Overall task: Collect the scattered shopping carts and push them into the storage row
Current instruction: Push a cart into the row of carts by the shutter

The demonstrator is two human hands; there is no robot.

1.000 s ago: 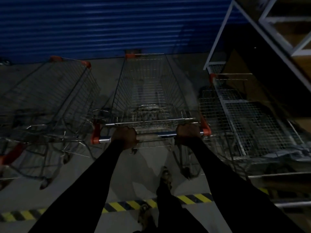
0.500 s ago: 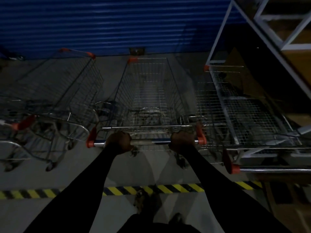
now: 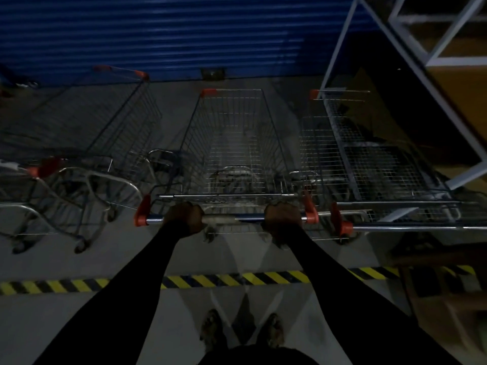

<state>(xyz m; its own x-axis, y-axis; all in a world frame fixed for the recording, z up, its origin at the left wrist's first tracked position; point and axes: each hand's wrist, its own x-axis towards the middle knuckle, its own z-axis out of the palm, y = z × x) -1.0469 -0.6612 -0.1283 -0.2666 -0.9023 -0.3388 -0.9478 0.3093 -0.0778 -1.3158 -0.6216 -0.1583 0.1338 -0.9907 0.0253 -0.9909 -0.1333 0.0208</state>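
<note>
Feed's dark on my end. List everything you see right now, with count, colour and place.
held cart: one, silver wire, orange corners, centre
left carts: count unclear, grey wire, left
right cart: one, silver wire, right
shutter: one, blue, far wall
hazard stripe: one, yellow-black, floor before feet
rack frame: one, pale metal, upper right
shoes: two, mottled, bottom centre
left hand: one, black sleeve, gripping cart handle
right hand: one, black sleeve, gripping cart handle

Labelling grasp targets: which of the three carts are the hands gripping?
The middle cart: left hand and right hand both grip its handle. The left cart and right cart stand untouched beside it.
</note>
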